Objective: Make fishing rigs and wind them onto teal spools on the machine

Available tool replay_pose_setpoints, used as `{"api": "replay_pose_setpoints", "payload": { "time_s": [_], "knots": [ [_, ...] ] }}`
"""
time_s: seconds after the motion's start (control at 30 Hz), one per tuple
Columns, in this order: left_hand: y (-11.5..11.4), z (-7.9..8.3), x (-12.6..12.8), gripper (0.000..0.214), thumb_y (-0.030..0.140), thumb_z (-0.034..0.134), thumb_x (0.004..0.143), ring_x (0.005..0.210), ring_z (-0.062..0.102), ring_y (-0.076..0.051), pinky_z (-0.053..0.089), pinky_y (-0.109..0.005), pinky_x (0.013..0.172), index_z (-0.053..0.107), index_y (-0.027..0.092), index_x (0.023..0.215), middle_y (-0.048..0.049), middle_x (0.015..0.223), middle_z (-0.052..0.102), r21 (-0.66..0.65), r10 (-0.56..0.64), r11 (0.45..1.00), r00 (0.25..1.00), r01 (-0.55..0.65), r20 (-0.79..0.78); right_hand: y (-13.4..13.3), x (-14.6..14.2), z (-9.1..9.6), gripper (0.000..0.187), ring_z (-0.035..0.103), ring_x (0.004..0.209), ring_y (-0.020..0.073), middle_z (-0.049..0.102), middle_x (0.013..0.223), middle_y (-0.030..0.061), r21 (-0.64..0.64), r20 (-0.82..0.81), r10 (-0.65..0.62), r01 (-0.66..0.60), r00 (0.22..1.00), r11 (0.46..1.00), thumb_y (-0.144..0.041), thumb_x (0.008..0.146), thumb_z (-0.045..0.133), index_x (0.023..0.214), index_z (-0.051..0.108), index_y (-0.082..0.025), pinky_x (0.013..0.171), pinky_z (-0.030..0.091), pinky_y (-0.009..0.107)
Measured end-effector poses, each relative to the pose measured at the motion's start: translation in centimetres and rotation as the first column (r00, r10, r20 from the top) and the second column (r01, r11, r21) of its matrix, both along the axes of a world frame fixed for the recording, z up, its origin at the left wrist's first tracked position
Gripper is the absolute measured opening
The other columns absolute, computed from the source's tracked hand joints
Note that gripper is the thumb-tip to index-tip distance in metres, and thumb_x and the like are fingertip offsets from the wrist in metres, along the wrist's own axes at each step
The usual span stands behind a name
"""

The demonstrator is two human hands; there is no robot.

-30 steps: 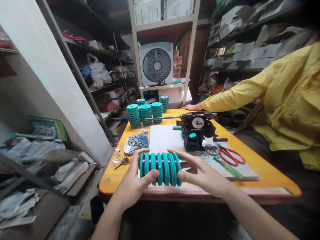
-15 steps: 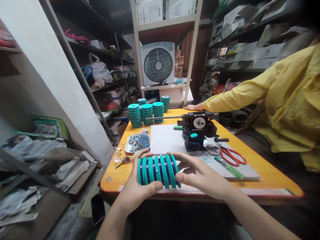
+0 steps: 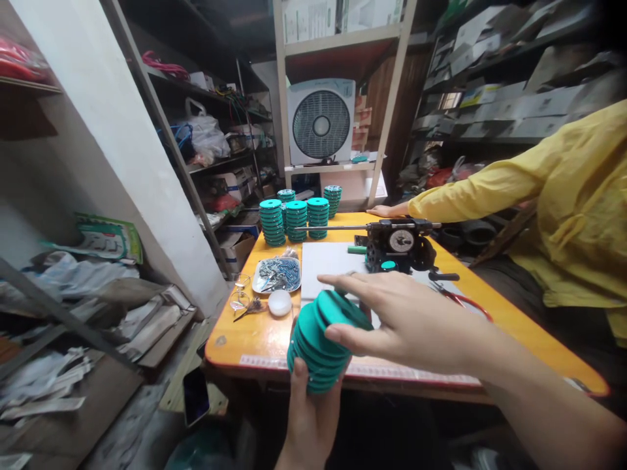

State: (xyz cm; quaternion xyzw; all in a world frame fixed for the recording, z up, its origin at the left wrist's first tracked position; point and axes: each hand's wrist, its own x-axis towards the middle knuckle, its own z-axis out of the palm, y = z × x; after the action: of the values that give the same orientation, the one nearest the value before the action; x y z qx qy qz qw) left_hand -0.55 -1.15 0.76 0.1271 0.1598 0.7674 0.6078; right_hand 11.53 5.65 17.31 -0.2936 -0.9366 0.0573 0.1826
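Observation:
A stack of green coil bobbins [image 3: 313,352] is held tilted upright over the table's front edge. My left hand [image 3: 311,411] is closed around its lower part from below, the thumb on the near side. At the top, my right hand [image 3: 406,320] has its thumb and fingers about the edge of the uppermost disc, which sits tilted against the discs under it. Behind the stack lies a white board [image 3: 318,267], partly hidden by the right hand. A small white round container [image 3: 279,303] stands left of the stack.
A black hand-cranked winding machine [image 3: 401,241] with a long rod stands behind my right hand. Several green bobbin stacks [image 3: 296,219] are at the back left. A dish [image 3: 257,284] holds screws. A co-worker's yellow sleeve [image 3: 460,189] reaches in from the right; their hand rests on the table.
The bobbin stack has turned from lying sideways to tilted upright. My left hand has moved beneath it, and my right hand to its top. The view has shifted slightly left.

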Motion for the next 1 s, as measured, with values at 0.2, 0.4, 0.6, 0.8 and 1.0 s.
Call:
{"api": "replay_pose_setpoints", "payload": {
  "time_s": [0.2,0.4,0.6,0.8,1.0],
  "knots": [
    [-0.1,0.6,-1.4,0.039,0.06,0.072,0.071,0.107,0.066,-0.029,0.047,-0.05,0.101,0.078,0.031,0.096,-0.0056,0.106,0.075,-0.161,0.053,0.986,0.989,-0.03,0.139,1.5,1.7,0.3,0.062,0.067,0.089,0.0179,0.063,0.12,0.0026,-0.442,-0.398,0.042,-0.232,0.916,0.867,-0.051,0.093,0.053,0.15,0.034,-0.036,0.071,0.055,0.027],
    [-0.3,0.3,-3.0,0.03,0.048,0.063,0.086,0.107,0.067,-0.029,0.052,-0.052,0.094,0.075,0.031,0.107,-0.0065,0.114,0.073,0.048,-0.026,0.999,0.972,0.015,0.233,3.0,1.5,-2.2,0.059,0.063,0.101,0.0212,0.063,0.113,0.003,-0.595,-0.689,-0.006,-0.562,0.724,0.575,-0.044,0.085,0.069,0.137,0.044,-0.035,0.085,0.054,0.032],
    [-0.8,1.2,-4.4,0.041,0.051,0.06,0.087,0.117,0.061,-0.031,0.045,-0.049,0.102,0.073,0.023,0.114,-0.0137,0.122,0.069,0.116,-0.199,0.978,0.934,0.171,0.298,3.6,0.9,-3.3,0.039,0.057,0.096,0.0136,0.056,0.108,-0.0001,-0.601,-0.753,-0.15,-0.574,0.641,0.556,-0.043,0.079,0.076,0.109,0.055,-0.029,0.078,0.048,0.02],
    [-1.3,2.4,-4.9,0.068,0.061,0.058,0.084,0.122,0.056,-0.03,0.048,-0.04,0.096,0.052,0.023,0.14,-0.0177,0.133,0.06,0.146,-0.336,0.941,0.882,0.304,0.331,3.8,1.2,-3.4,0.041,0.053,0.101,0.0158,0.051,0.116,0.002,-0.576,-0.757,-0.091,-0.595,0.647,0.561,-0.045,0.075,0.079,0.102,0.054,-0.026,0.079,0.046,0.022],
    [-1.7,2.4,-5.4,0.076,0.061,0.057,0.085,0.127,0.052,-0.033,0.046,-0.041,0.097,0.04,0.024,0.148,-0.0184,0.137,0.055,0.163,-0.384,0.922,0.881,0.35,0.278,3.6,1.2,-3.4,0.04,0.054,0.109,0.0174,0.049,0.126,0.0048,-0.556,-0.759,-0.023,-0.629,0.651,0.544,-0.038,0.077,0.079,0.103,0.052,-0.024,0.087,0.047,0.027]
  ]
}}
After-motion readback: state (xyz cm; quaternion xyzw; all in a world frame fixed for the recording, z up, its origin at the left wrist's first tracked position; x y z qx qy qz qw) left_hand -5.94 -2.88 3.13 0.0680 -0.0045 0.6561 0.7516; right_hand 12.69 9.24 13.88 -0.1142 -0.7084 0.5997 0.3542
